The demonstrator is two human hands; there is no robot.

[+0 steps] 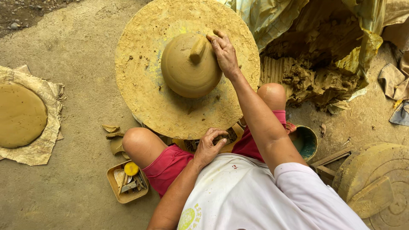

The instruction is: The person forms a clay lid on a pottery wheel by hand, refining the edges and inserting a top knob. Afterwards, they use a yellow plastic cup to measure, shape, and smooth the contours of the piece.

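Note:
A domed lump of wet clay (187, 70) sits on a large round potter's wheel (145, 98) coated in yellowish clay. A short clay stub (197, 50) sticks out from the top of the dome. My right hand (224, 53) reaches over the wheel, its fingers resting on the upper right side of the dome beside the stub. My left hand (209, 145) is down at my lap by the wheel's near edge, its fingers curled around a small dark lump of clay (220, 138).
A flat clay disc (19, 115) lies on sacking at the left. A small tray of tools (126, 181) sits by my left knee. A teal bowl (307, 142) is by my right knee. A clay heap under plastic sheeting (315, 72) fills the upper right. Another wheel (379, 183) lies lower right.

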